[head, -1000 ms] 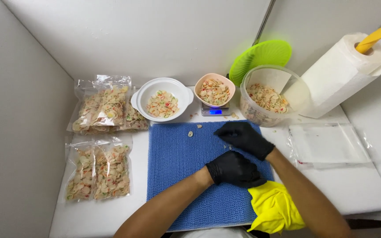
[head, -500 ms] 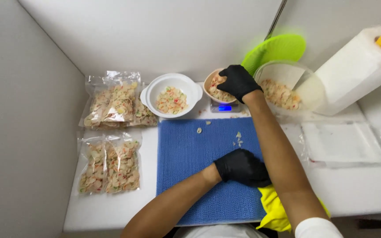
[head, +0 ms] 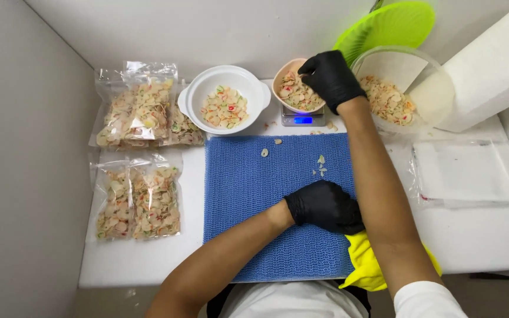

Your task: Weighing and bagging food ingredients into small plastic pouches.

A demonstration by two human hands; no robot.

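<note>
R fingers: black-gloved right hand (head: 329, 78) curled, tips pinched together over the pink bowl (head: 293, 93); whether a chip is between them can't tell.
L fingers: black-gloved left hand (head: 325, 206) loosely curled, palm down on blue mat (head: 266, 206), holding nothing visible.
Pink bowl: full of pale chips w/ red/green bits, sits on small scale (head: 301, 119), behind mat.
Nearby: white bowl (head: 224, 100) to its left, clear tub (head: 402, 88) just right w/ same chips.
Mat: few loose chips (head: 320, 166) near top.
Left side: sealed chip bags (head: 139, 194); more behind.
Right: empty clear bags (head: 469, 174); yellow cloth (head: 363, 265) at mat's near corner.
</note>
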